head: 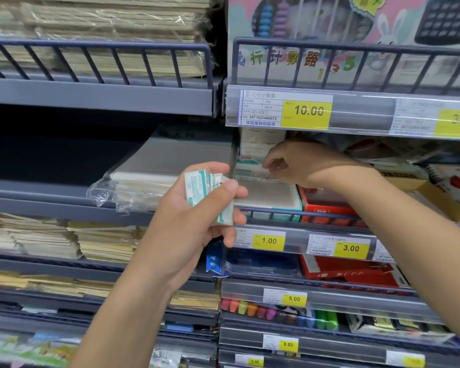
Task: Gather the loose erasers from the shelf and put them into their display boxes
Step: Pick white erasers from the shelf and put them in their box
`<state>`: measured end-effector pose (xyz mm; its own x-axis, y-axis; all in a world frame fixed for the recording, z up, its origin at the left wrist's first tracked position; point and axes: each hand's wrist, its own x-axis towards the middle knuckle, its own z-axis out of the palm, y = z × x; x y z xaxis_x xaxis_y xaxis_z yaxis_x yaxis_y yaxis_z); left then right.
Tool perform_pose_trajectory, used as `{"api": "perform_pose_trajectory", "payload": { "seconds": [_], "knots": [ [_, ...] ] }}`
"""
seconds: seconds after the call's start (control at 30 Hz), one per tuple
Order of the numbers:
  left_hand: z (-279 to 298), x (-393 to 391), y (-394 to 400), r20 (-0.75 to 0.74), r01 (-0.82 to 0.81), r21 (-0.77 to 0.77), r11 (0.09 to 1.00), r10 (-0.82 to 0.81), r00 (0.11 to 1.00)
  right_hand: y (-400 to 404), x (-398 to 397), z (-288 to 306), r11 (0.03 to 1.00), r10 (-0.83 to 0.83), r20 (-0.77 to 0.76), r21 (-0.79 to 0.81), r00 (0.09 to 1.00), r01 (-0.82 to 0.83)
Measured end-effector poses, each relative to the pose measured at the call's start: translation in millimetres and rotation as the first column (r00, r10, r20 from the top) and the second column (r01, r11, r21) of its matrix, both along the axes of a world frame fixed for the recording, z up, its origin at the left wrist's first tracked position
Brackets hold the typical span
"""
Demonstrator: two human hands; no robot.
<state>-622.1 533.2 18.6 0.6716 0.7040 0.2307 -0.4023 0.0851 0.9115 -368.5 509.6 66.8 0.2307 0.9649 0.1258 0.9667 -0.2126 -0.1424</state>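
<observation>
An abacus box (329,27) is seen on the top right shelf, above a yellow price tag (307,112) marked 10.00. Stacks of paper (104,30) are wrapped in plastic at the left. Coloured crayons (252,309) are laid lower down.

Two bare forearms, no sleeves, unadorned hands.

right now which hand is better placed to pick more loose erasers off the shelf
Right. The right hand already reaches among the erasers on the shelf, while the left hand is full, gripping a stack of erasers.
</observation>
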Motion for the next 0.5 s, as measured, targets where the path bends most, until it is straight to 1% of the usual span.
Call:
{"api": "perform_pose_trajectory", "payload": {
  "seconds": [0.07,0.1,0.13,0.2,0.23,0.27,0.3,0.33,0.43,0.5],
  "knots": [
    [0,1,-2,-0.002,0.005,-0.001,1.000,-0.005,1.000,-17,-11,4,0.992,0.048,-0.205,0.121,0.978,-0.023],
    [0,2,-2,-0.003,0.006,-0.002,1.000,-0.006,1.000,-27,-19,5,0.979,0.119,-0.297,0.195,0.948,-0.062],
    [0,3,-2,-0.007,0.009,-0.001,1.000,-0.009,1.000,-38,-28,6,0.952,0.222,-0.359,0.280,0.907,-0.122],
    [0,4,-4,-0.014,0.026,0.004,1.000,-0.026,1.000,-58,-46,5,0.872,0.432,-0.457,0.430,0.778,-0.233],
    [0,5,-5,-0.015,0.038,0.008,0.999,-0.038,0.999,-66,-53,4,0.842,0.496,-0.494,0.475,0.714,-0.257],
    [0,6,-6,-0.015,0.050,0.014,0.999,-0.050,0.999,-71,-60,3,0.825,0.531,-0.513,0.495,0.674,-0.273],
    [0,7,-7,-0.016,0.063,0.019,0.998,-0.063,0.998,-75,-65,1,0.819,0.544,-0.512,0.496,0.665,-0.288],
    [0,8,-8,-0.016,0.077,0.024,0.997,-0.076,0.997,-77,-70,-1,0.820,0.543,-0.492,0.486,0.680,-0.303],
    [1,12,-11,-0.030,0.086,0.031,0.996,-0.085,0.996,-82,-79,-8,0.827,0.515,-0.390,0.462,0.764,-0.322],
    [0,13,-12,-0.050,0.075,0.036,0.997,-0.073,0.996,-84,-82,-11,0.822,0.497,-0.356,0.487,0.792,-0.296]
  ]
}}
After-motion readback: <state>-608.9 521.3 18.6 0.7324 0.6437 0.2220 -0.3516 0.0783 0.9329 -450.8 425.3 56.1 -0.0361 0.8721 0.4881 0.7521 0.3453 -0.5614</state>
